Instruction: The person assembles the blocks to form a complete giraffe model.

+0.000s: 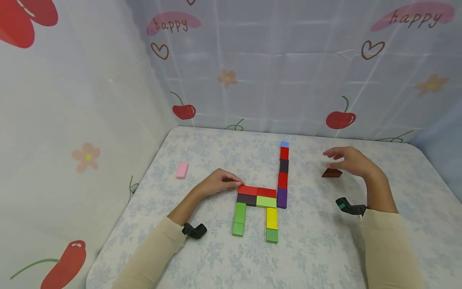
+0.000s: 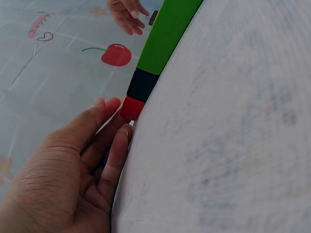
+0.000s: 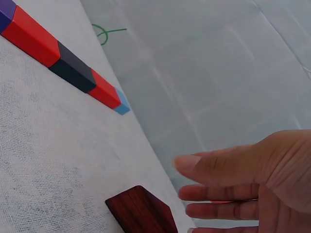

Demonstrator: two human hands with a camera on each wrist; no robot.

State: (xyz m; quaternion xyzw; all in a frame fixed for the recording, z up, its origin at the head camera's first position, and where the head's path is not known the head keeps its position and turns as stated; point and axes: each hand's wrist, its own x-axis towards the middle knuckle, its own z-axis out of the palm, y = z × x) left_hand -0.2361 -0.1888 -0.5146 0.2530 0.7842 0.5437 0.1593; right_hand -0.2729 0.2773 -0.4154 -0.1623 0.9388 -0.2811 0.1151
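In the head view, my left hand (image 1: 219, 181) touches the left end of a red block (image 1: 247, 190) with its fingertips. That block and a second red block (image 1: 266, 193) lie end to end above a dark block (image 1: 247, 199) and a light green block (image 1: 266, 202). On the right, my right hand (image 1: 351, 161) hovers just above a dark brown wooden block (image 1: 332, 173) with slanted edges. The right wrist view shows a gap between its extended fingers and the brown block (image 3: 142, 211). My lower left fingers are partly hidden in the left wrist view.
An upright column rises from a purple block (image 1: 282, 198) to a small blue block (image 1: 284, 144). Green blocks (image 1: 240, 212) hang below left, a yellow block (image 1: 272, 218) and a green block (image 1: 272, 235) below right. A pink block (image 1: 182, 170) lies far left on the patterned table (image 1: 202, 265).
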